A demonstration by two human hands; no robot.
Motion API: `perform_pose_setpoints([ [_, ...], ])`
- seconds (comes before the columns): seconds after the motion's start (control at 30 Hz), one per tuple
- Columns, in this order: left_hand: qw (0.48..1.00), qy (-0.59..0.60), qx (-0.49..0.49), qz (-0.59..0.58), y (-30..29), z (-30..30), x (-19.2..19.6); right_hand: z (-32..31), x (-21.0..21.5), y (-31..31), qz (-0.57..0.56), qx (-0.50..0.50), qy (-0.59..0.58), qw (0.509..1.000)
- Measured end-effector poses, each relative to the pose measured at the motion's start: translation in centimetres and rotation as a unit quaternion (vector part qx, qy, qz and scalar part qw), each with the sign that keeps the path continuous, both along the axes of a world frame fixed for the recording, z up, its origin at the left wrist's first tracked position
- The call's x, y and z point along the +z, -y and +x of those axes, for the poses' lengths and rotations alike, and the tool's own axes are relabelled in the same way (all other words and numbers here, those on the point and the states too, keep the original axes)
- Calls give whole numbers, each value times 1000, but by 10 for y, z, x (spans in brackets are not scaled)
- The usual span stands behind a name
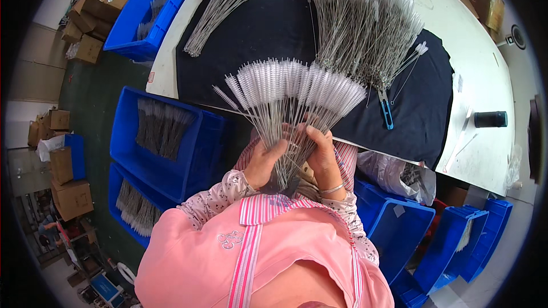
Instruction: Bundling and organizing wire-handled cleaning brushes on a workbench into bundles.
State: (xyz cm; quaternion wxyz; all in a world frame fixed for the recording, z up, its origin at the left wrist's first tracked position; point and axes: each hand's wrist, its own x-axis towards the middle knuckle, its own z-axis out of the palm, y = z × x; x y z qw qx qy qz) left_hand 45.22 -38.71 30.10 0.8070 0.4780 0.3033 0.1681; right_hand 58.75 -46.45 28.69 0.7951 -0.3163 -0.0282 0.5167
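Observation:
A fanned bunch of wire-handled straw brushes (285, 88) with white bristle heads spreads out in front of me, heads pointing away. My left hand (264, 162) is closed around the wire stems on one side, its thumb lying over them. From the other side my right hand (321, 157) grips the same stems, thumb on top. Some fingers of both hands are hidden behind the wires. Beyond, on a dark cloth (274, 28), lies a large pile of similar brushes (365, 28). A smaller bundle of brushes (220, 14) rests at the far left of the cloth.
Pliers with blue handles (386, 111) lie by the large pile. A dark cylinder (491, 119) is on the white table (485, 85) at right. Blue crates (128, 131) with brushes stand at left. More blue crates (399, 234) and a plastic bag (371, 168) sit at right.

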Motion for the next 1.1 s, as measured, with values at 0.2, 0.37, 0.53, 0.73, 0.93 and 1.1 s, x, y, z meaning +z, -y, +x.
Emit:
perform_pose_setpoints([
  [0.2, 994, -44, -4, 100, 1, 1, 11, 6, 4, 3, -44, 30, 0, 999],
  [0.37, 974, -19, -84, 209, -13, 17, 1, 10, 12, -12, -27, 17, 23, 999],
  [0.53, 984, -14, -57, 168, -5, 11, -4, 6, 17, -9, -42, 8, 22, 999],
  [0.73, 996, 82, 26, -34, 2, 8, 5, 4, 15, -4, -34, -19, 15, 999],
  [0.93, 1000, 21, 17, 15, -1, -2, -9, 7, 3, -1, -21, -11, -10, 1000],
  [1.1, 993, -59, -63, 85, -5, -1, 11, 6, 0, 1, -34, -7, -20, 999],
])
